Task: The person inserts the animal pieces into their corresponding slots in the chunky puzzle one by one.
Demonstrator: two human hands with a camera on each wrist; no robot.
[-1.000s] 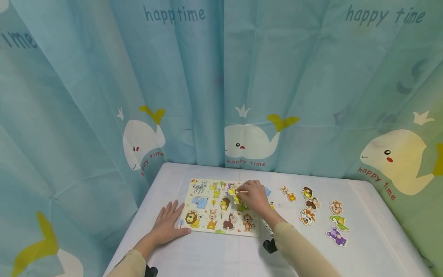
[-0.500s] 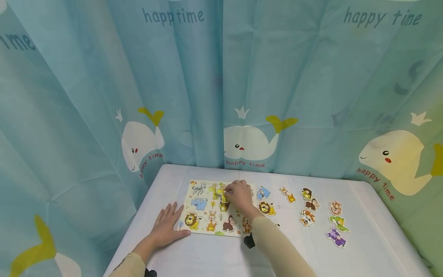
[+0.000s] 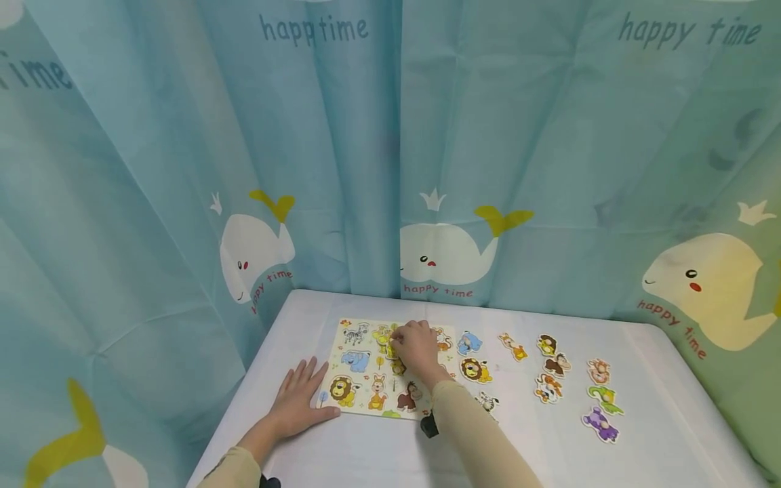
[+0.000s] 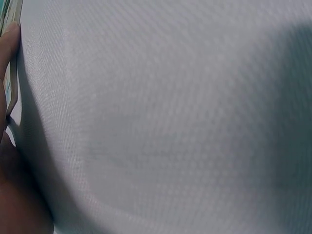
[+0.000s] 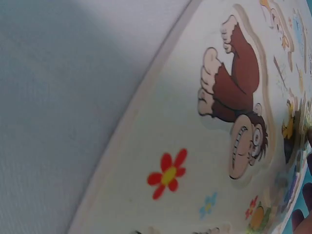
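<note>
My right hand (image 3: 416, 349) pinches a yellow giraffe puzzle piece (image 3: 389, 347) over the giraffe picture in the top row of the wooden animal puzzle board (image 3: 365, 375). The fingers partly cover the piece, so I cannot tell whether it sits in its recess. In the right wrist view, only fingertips (image 5: 303, 214) show at the right edge, beyond the board's brown monkey recess (image 5: 239, 83). My left hand (image 3: 297, 401) lies with fingers spread at the board's left edge, its thumb by the near left corner. The left wrist view shows the thumb (image 4: 9, 44) touching the board's side.
Loose pieces lie right of the board: a blue elephant (image 3: 469, 343), a lion (image 3: 475, 371), a zebra (image 3: 487, 402), a kangaroo (image 3: 512, 347), a purple piece (image 3: 601, 425) and several others. The white-covered table (image 3: 360, 454) meets a blue curtain (image 3: 342, 169) behind.
My right hand has moved left across the board with the giraffe piece, from the upper right to the giraffe picture. The left hand has stayed at the board's edge.
</note>
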